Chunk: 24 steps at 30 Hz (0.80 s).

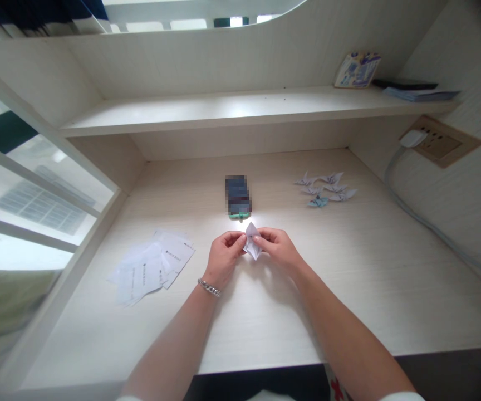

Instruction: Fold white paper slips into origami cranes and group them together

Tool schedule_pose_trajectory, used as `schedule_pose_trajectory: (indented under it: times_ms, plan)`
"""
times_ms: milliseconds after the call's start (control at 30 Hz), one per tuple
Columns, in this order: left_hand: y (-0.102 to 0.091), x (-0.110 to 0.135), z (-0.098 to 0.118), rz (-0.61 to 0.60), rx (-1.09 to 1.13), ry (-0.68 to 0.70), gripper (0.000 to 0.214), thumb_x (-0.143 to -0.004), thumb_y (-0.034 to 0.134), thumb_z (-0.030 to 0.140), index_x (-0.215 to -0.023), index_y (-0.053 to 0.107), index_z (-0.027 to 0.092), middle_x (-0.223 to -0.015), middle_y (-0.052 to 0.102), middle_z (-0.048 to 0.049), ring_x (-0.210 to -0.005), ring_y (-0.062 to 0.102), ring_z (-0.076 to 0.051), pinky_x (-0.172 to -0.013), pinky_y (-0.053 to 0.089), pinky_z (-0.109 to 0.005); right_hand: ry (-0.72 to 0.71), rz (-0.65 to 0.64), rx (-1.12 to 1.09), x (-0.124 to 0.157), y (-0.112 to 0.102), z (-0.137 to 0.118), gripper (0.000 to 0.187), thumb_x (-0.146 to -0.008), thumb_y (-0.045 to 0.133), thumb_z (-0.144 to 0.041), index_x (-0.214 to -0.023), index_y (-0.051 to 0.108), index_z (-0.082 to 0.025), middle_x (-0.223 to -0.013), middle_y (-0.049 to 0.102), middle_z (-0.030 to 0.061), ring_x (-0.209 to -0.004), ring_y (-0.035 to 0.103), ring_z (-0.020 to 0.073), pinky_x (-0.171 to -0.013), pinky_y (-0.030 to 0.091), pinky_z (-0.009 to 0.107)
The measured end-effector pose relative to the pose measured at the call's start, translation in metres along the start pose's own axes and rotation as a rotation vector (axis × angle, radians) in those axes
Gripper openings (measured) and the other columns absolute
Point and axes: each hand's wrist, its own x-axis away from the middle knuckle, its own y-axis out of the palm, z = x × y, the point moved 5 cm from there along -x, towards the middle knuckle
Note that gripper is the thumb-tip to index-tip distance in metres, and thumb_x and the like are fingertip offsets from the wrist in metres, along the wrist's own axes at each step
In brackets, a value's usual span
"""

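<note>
Both hands meet above the middle of the pale wooden desk [349, 289]. My left hand [224, 257], with a silver bracelet on its wrist, pinches the left side of a small folded white paper [251, 240]. My right hand [277, 245] pinches the paper's right side. The paper is folded into a narrow pointed shape, with one tip up and one down. Just beyond it lies a dark phone [237, 196] with a green end.
Several white paper slips [152, 266] lie fanned out at the left. A cluster of finished folded paper figures [326, 188] sits at the back right. A shelf [224, 108] carries a small card, and a cable [416, 214] runs from a wall socket.
</note>
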Motion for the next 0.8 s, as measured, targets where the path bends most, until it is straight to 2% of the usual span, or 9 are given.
schedule_pose_trajectory:
  times_ms: [267, 467, 667, 800]
  plan:
    - [0.0001, 0.0005, -0.0002, -0.011, -0.088, 0.040, 0.030, -0.066, 0.073, 0.030, -0.091, 0.066, 0.013, -0.083, 0.067, -0.0064, -0.070, 0.060, -0.013, -0.064, 0.048, -0.025, 0.055, 0.010, -0.028, -0.0007, -0.0007, 0.0076, 0.030, -0.078, 0.057, -0.037, -0.095, 0.070, -0.015, -0.078, 0.067, 0.0039, -0.068, 0.059, 0.0163, -0.062, 0.046, 0.027]
    - [-0.0015, -0.0003, -0.0004, 0.004, -0.116, 0.033, 0.028, -0.064, 0.074, 0.029, -0.084, 0.066, 0.013, -0.079, 0.067, -0.0058, -0.068, 0.060, -0.013, -0.063, 0.048, -0.025, 0.078, -0.028, -0.045, 0.0005, 0.0025, 0.0049, 0.032, -0.078, 0.058, -0.039, -0.096, 0.070, -0.016, -0.076, 0.067, 0.0042, -0.068, 0.060, 0.0175, -0.061, 0.048, 0.028]
    - [-0.0034, -0.0015, -0.0020, 0.017, -0.122, 0.029, 0.026, -0.064, 0.074, 0.029, -0.083, 0.066, 0.013, -0.077, 0.067, -0.0052, -0.066, 0.059, -0.012, -0.060, 0.046, -0.023, 0.065, 0.054, 0.012, 0.0007, -0.0011, 0.0053, 0.030, -0.076, 0.059, -0.036, -0.095, 0.070, -0.015, -0.077, 0.068, 0.0052, -0.067, 0.061, 0.0174, -0.058, 0.048, 0.027]
    - [-0.0040, -0.0014, -0.0047, 0.005, -0.129, 0.011, 0.027, -0.066, 0.072, 0.029, -0.086, 0.066, 0.013, -0.078, 0.067, -0.0062, -0.069, 0.061, -0.014, -0.061, 0.047, -0.025, 0.057, 0.025, 0.046, 0.0005, 0.0010, 0.0076, 0.029, -0.078, 0.057, -0.035, -0.094, 0.070, -0.015, -0.075, 0.068, 0.0048, -0.065, 0.060, 0.0167, -0.058, 0.048, 0.027]
